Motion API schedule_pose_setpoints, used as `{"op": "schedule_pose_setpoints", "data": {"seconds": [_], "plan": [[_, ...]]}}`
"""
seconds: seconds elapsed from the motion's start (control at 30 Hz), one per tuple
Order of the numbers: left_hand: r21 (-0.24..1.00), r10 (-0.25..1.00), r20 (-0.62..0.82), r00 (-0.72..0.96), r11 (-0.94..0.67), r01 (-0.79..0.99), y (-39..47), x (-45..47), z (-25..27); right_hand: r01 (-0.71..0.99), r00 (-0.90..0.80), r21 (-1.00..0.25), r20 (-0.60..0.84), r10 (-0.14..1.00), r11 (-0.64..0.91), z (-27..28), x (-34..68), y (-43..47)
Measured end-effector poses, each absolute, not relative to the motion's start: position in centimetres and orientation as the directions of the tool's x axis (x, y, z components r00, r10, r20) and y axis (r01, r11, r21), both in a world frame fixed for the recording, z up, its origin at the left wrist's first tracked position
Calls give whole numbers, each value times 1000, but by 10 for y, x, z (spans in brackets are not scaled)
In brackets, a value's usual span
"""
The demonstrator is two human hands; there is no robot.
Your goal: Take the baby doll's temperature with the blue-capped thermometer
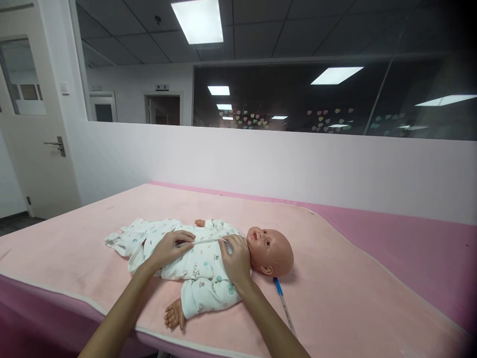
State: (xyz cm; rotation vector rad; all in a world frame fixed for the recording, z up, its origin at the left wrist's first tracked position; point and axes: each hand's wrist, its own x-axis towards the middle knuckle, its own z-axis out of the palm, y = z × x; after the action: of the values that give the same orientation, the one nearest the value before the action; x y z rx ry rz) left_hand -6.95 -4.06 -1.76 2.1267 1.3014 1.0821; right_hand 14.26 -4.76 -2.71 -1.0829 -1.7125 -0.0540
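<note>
A baby doll (272,251) lies on its back, head to the right, in a white printed romper (197,263). My left hand (173,248) is at the romper's front around the waist, thumb and fingers closed on the edge of the cloth. Higher up, near the doll's neck, my right hand (237,258) has its fingers bent onto the same front edge. Between the two hands this pale edge runs in a nearly straight line. One doll hand (175,314) sticks out of the near sleeve. My fingertips are partly hidden.
A pink padded sheet (335,298) with a pale border lies over a darker pink cover (417,248). Beside the doll's head lies a thin clear stick with a blue end (278,286), like a thermometer. A white wall (298,164) with windows above borders the far side.
</note>
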Motion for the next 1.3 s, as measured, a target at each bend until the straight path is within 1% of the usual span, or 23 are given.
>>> {"op": "schedule_pose_setpoints", "data": {"seconds": [0.2, 0.33, 0.43, 0.53, 0.6, 0.67, 0.7, 0.77, 0.87, 0.93, 1.03, 1.1, 1.17, 1.23, 1.3], "plan": [[726, 882, 395, 257, -471, 502, -44, -67, -13, 671, -18, -452, 782, 623, 587, -26, 141, -48], [755, 891, 395, 223, -453, 474, -46, -66, -15, 667, -20, -446, 789, 613, 596, -25, 141, -49], [811, 899, 394, 193, -438, 387, -43, -68, -17, 665, -12, -446, 796, 605, 600, -25, 141, -50], [895, 923, 366, 118, -384, 226, -32, -71, -14, 655, 9, -449, 809, 587, 608, -25, 141, -52], [920, 932, 359, 40, -361, 152, -21, -70, -5, 642, 2, -446, 814, 580, 624, -24, 141, -54], [904, 915, 403, -10, -396, 162, -9, -61, 7, 622, -18, -446, 814, 581, 644, -24, 142, -56], [884, 899, 438, -9, -429, 188, -4, -53, 13, 608, -24, -450, 813, 582, 654, -24, 142, -57], [835, 865, 499, 44, -494, 241, 3, -30, 22, 581, -22, -462, 815, 579, 671, -24, 143, -58], [778, 828, 527, 194, -561, 282, 7, 10, 23, 560, -10, -464, 824, 566, 686, -27, 144, -57], [773, 811, 481, 332, -572, 275, 7, 29, 17, 568, -3, -457, 831, 556, 685, -29, 144, -56], [794, 766, 368, 527, -554, 250, 5, 38, 6, 584, 11, -428, 854, 520, 690, -24, 143, -57], [800, 747, 328, 578, -545, 252, 3, 35, 3, 576, 24, -402, 879, 476, 712, -16, 142, -63], [813, 740, 305, 600, -530, 241, 0, 28, 3, 562, 48, -401, 889, 456, 723, -6, 144, -76], [834, 729, 271, 628, -504, 226, -4, 23, 4, 578, 77, -430, 875, 478, 694, 1, 152, -95], [848, 732, 245, 636, -479, 225, -6, 20, 3, 652, 103, -435, 862, 496, 621, -2, 168, -117]]}}
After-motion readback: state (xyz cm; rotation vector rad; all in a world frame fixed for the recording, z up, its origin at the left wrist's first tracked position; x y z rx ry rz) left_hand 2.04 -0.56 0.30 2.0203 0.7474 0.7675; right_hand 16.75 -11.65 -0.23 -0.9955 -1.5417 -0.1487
